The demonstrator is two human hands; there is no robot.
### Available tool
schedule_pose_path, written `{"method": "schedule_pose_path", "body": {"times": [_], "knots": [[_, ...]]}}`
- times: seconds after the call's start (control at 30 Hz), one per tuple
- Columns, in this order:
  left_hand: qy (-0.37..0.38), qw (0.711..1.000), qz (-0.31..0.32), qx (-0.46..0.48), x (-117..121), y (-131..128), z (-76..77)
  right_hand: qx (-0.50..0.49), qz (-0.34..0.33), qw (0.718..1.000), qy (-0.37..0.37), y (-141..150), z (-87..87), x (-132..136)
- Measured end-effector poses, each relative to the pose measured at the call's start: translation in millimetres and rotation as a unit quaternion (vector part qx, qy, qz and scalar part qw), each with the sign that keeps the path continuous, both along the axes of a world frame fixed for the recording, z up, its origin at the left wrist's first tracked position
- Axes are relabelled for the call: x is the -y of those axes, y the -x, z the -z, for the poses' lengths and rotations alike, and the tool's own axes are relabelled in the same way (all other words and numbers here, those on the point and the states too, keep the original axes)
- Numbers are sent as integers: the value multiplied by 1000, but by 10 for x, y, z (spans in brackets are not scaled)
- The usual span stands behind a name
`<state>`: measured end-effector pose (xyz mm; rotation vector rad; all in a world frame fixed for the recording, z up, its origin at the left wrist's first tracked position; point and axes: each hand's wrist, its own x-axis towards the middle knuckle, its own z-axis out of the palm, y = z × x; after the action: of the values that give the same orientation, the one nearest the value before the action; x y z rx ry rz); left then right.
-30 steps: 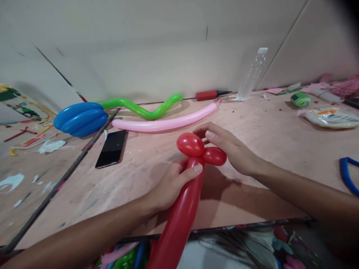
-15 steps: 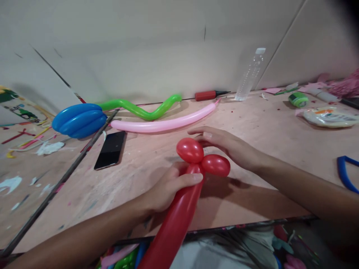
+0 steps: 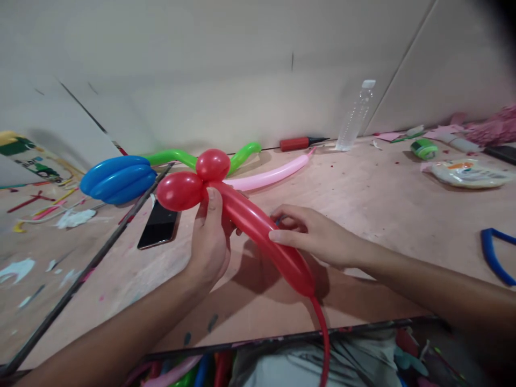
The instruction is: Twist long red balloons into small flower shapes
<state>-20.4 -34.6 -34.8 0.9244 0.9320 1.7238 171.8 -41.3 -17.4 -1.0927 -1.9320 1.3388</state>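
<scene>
A long red balloon slants across the middle of the view, with two round bubbles twisted at its upper left end and a thin uninflated tail hanging over the table's front edge. My left hand grips it just below the bubbles, thumb on top. Around the middle of the long part, my right hand has its thumb on the near side and its fingers curled behind, partly hidden. Behind the bubbles lie a green balloon and a pink balloon, both partly covered.
A blue balloon bundle and a black phone lie to the left. Along the wall are a red hand pump and a clear bottle. At right are a green roll, a plastic packet and a blue balloon piece.
The bubble end has swung up and left with my left hand, and the tail end now shows at lower right. My right hand has come down from the bubbles onto the long part.
</scene>
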Motion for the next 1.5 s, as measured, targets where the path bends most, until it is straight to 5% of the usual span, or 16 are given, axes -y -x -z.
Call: {"method": "schedule_pose_path", "body": {"times": [0.1, 0.27, 0.4, 0.57, 1.0, 1.5], "knots": [[31, 997, 76, 10, 44, -21, 3, -29, -12, 999, 24, 23, 9, 40], [90, 984, 155, -10, 61, -38, 103, -61, 2, 978, 202, 16, 82, 86], [82, 982, 165, -39, 48, -47, 177, -57, -15, 981, 185, 28, 131, 100], [86, 980, 175, -48, 74, -66, 186, -22, -30, 997, 61, 39, 179, 37], [80, 976, 202, -16, 124, -103, 130, -27, -63, 998, 12, 61, 185, -6], [118, 976, 181, -39, 110, -78, 174, -68, -2, 974, 216, 65, 188, 101]]}}
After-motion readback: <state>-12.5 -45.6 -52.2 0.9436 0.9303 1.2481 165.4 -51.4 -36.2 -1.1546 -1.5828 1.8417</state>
